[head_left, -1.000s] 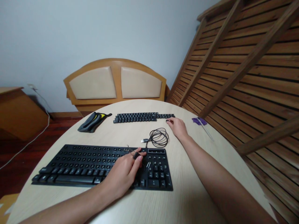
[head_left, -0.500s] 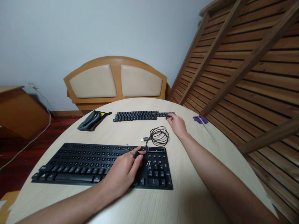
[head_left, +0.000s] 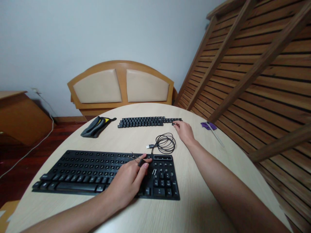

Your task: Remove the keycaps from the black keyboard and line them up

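My left hand [head_left: 129,176] rests over the right half of a black keyboard [head_left: 77,187]. Between its thumb and fingers is a keycap puller [head_left: 141,162] with a black handle, its thin wires pointing away to the left. Many upper key positions on the keyboard lack caps, while the lower rows and part of the number pad carry theirs. Farther off, my right hand [head_left: 185,132] pinches a small black keycap [head_left: 173,124] at the right end of the loose keycaps [head_left: 141,122], which are laid out in rows. Its fingertips partly cover that keycap.
A coiled USB cable [head_left: 167,143] lies behind the keyboard. A grey, black and yellow pouch [head_left: 96,127] is at the table's back left. On the right, a thin stick [head_left: 216,135] lies over a purple cloth [head_left: 205,126]. A slatted wooden frame [head_left: 255,81] leans beyond the table [head_left: 199,194].
My right fingertips have shifted slightly left at the end of the keycap rows. The left hand stays on the keyboard with the keycap puller. The whole view has tilted slightly.
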{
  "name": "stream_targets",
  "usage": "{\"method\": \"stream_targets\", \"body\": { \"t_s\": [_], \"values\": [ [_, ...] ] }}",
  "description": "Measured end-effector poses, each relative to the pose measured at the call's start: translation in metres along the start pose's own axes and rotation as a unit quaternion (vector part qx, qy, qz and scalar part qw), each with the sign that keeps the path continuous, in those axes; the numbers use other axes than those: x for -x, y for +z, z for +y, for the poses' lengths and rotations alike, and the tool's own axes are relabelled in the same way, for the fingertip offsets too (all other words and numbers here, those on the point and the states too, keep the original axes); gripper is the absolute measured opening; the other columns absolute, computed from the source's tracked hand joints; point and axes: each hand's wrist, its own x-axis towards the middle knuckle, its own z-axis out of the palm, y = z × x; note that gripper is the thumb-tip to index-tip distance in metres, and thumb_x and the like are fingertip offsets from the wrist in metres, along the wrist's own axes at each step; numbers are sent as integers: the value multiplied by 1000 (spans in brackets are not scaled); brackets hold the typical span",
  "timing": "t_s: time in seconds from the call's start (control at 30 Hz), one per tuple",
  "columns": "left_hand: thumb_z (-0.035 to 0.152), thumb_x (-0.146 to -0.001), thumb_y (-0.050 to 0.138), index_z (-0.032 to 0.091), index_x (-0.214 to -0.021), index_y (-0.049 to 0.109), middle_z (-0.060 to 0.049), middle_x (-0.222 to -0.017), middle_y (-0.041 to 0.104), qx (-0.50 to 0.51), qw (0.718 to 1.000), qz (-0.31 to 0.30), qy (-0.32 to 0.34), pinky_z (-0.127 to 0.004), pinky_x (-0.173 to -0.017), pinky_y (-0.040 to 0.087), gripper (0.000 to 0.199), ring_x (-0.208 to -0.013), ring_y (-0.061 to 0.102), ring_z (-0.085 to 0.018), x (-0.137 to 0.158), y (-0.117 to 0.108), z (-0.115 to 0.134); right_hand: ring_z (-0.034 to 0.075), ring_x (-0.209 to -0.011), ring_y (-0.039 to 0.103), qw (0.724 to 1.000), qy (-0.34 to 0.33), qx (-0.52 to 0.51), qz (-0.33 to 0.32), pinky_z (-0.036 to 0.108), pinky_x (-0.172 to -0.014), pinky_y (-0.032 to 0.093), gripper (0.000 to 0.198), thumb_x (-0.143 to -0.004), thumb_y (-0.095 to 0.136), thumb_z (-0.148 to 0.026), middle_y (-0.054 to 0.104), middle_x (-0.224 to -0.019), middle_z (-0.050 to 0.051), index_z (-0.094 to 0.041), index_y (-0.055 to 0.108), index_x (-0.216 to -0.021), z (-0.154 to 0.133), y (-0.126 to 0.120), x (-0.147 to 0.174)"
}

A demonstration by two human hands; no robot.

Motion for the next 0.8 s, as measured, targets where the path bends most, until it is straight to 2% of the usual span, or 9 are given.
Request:
{"method": "stream_targets", "body": {
  "t_s": [0.37,0.67,0.8],
  "values": [
    [33,-101,31,18,-92,71,-9,-123,69,5,1000,7,5,-49,-106,47,43,-129,54,-26,0,1,0,22,-101,65,1000,-6,18,-7,30,-89,46,27,-90,57,-18,73,-110,7,-22,72,-112,5,3,-3],
    [33,-102,31,18,-87,71,-9,-122,70,0,1000,7,9,-48,-106,48,46,-129,55,-26,0,0,1,22,-98,63,999,-4,54,-2,31,-81,48,29,-91,58,-22,69,-110,5,-28,68,-118,0,-1,2],
    [33,-102,32,17,-103,72,-9,-125,68,-6,1000,9,7,-48,-105,48,42,-128,56,-26,0,-1,2,23,-100,63,997,-11,71,-12,30,-79,48,31,-92,58,-23,69,-112,5,-28,67,-121,-1,-2,3]
  ]
}}
